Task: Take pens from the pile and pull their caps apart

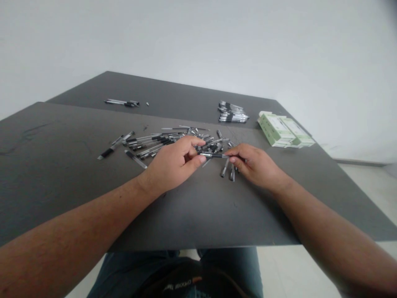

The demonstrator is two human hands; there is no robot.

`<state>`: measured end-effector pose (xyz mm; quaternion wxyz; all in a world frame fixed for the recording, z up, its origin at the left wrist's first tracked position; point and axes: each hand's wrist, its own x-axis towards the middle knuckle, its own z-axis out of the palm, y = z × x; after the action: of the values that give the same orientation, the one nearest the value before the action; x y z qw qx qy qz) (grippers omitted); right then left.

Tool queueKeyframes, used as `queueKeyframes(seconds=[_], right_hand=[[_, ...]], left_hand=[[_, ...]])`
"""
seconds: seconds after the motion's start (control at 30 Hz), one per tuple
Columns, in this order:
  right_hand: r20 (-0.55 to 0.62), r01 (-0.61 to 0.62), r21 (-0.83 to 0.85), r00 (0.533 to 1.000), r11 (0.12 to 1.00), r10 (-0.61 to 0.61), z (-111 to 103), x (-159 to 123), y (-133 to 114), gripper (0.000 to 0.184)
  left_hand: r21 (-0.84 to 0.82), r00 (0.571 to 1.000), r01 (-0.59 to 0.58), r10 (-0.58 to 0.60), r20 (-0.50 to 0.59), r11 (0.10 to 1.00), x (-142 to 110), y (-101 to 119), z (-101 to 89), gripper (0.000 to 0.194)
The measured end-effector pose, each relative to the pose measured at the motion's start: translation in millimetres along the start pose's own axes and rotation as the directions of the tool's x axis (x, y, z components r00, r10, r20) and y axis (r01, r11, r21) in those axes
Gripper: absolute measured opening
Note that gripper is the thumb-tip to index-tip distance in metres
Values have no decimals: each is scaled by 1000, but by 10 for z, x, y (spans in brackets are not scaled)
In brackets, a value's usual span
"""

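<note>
A slim pen [214, 155] with dark and clear parts is held level between my two hands, just above the near side of a pile. My left hand [180, 161] pinches its left end between thumb and fingers. At its right end, the thumb and forefinger of my right hand [252, 161] are closed on it. Behind and beneath the hands lies a loose heap of pen parts [155, 142], clear barrels with black grips among them. Several short caps [232, 171] lie beside my right hand. My fingers hide part of the heap.
Bundled pens [232, 112] lie at the back right, near green and white boxes [277, 130]. A few more pens [122, 102] and a small white piece [147, 104] are at the back left. The grey table [198, 219] has its front edge at my lap; a wall stands behind.
</note>
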<state>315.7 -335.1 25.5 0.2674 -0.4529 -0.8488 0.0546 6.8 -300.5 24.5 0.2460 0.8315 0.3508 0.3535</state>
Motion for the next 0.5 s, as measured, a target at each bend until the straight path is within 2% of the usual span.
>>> queueKeyframes(seconds=[0.13,0.27,0.37,0.5], right_hand=[[-76,-181,-136,982,974,172,-136,74,260,23],[-100,-380,-264,925,886,367,-293,282,611,28],[-104,-429,-374,901,823,422,-362,562,862,32],[-88,-399,-454,910,797,405,-305,1112,1146,38]], left_hand=[[-59,998,14,-17,-55,998,-8,-9,1,36],[-66,999,4,-7,-44,998,-15,3,25,32],[-63,1000,11,-12,-15,998,-22,21,48,33],[-30,1000,0,1,19,1000,-25,48,56,30]])
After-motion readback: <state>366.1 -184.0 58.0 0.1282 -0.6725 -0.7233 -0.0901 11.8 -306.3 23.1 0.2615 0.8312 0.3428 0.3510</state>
